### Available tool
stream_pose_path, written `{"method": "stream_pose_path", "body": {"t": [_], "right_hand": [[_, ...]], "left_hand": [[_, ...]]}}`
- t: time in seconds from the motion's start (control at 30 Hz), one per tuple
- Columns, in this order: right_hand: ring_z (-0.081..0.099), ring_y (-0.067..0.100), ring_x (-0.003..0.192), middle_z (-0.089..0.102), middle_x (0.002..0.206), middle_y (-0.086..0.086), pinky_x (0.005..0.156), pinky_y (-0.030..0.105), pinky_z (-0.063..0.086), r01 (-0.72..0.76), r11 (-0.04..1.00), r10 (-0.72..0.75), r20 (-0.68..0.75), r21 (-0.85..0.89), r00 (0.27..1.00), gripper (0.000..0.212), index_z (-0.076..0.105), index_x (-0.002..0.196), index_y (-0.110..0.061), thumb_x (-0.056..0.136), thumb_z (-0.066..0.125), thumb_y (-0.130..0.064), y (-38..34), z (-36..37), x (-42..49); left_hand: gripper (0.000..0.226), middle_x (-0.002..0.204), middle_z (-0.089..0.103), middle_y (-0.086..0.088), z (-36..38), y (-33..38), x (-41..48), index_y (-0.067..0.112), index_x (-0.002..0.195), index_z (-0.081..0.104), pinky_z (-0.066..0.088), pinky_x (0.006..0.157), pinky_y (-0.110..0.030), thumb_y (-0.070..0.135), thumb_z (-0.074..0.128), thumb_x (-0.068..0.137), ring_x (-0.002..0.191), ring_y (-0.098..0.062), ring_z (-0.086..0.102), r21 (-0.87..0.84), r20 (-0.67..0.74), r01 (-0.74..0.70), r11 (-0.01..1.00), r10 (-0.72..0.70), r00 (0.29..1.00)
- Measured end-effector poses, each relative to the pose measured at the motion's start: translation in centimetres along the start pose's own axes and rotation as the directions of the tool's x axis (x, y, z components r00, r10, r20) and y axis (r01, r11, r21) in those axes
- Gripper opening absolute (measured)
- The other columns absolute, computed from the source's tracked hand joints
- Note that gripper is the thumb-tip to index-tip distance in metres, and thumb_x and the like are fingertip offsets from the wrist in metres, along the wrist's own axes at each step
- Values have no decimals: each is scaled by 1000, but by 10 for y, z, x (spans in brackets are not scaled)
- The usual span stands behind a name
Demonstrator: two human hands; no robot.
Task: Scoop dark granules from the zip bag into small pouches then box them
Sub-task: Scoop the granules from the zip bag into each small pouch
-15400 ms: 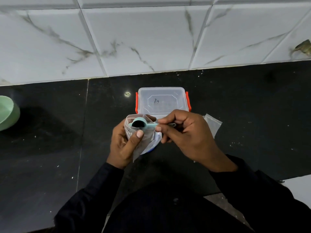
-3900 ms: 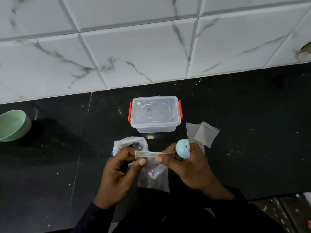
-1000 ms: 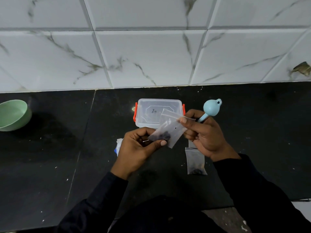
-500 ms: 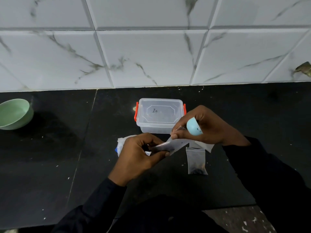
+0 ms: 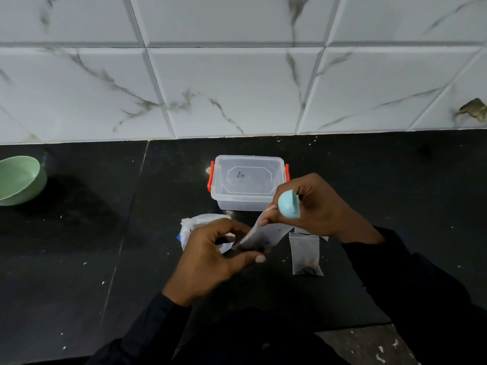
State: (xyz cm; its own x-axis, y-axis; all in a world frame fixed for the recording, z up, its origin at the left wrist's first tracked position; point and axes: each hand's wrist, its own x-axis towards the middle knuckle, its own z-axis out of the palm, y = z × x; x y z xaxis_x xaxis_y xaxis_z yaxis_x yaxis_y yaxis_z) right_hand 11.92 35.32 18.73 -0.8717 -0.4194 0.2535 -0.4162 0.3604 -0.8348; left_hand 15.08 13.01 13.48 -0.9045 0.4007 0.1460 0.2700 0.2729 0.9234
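A small clear pouch (image 5: 266, 237) with dark granules is pinched between both hands above the black counter. My left hand (image 5: 210, 256) grips its lower end, my right hand (image 5: 313, 209) pinches its upper edge. The right hand also holds a light blue scoop (image 5: 289, 204), bowl facing me. A second filled pouch (image 5: 305, 255) lies flat just right of them. The crumpled zip bag (image 5: 200, 223) lies behind my left hand. The clear box (image 5: 246, 181) with orange latches stands lidded behind the hands.
A green bowl (image 5: 19, 176) sits at the far left of the counter. White marble tiles form the wall behind. The counter's front edge runs at the lower right, with speckled floor below.
The pouch dropped from in front of the box to just above the counter, and now tilts up toward my right hand. The scoop swung from pointing up to bowl forward.
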Motion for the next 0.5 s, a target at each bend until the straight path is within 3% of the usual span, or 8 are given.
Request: {"method": "stream_pose_path", "body": {"t": [0.1,0.3,0.5], "right_hand": [[68,17,67,73,73,-4,64,44,56,-20,999,17,114,27,993,9,74,74,-24,73,83,-24,-1,4,1],[70,24,72,75,79,2,67,50,55,-19,1000,19,113,5,993,14,77,81,-11,75,81,-23,-3,5,10],[71,11,76,75,84,-4,69,34,58,-8,999,12,91,-44,996,17,76,87,-13,73,83,-19,-3,-8,3]], "left_hand": [[37,97,72,12,1,8,9,21,101,73,56,79,-30,38,84,70,93,-12,68,35,-19,-102,994,102,995],[18,74,73,3,13,12,26,14,80,73,56,58,-44,29,64,84,67,-16,69,10,-163,-148,989,147,976],[26,78,74,-1,12,10,25,8,87,75,59,56,-45,33,74,80,66,-21,72,-130,-210,-132,983,103,972]]}}
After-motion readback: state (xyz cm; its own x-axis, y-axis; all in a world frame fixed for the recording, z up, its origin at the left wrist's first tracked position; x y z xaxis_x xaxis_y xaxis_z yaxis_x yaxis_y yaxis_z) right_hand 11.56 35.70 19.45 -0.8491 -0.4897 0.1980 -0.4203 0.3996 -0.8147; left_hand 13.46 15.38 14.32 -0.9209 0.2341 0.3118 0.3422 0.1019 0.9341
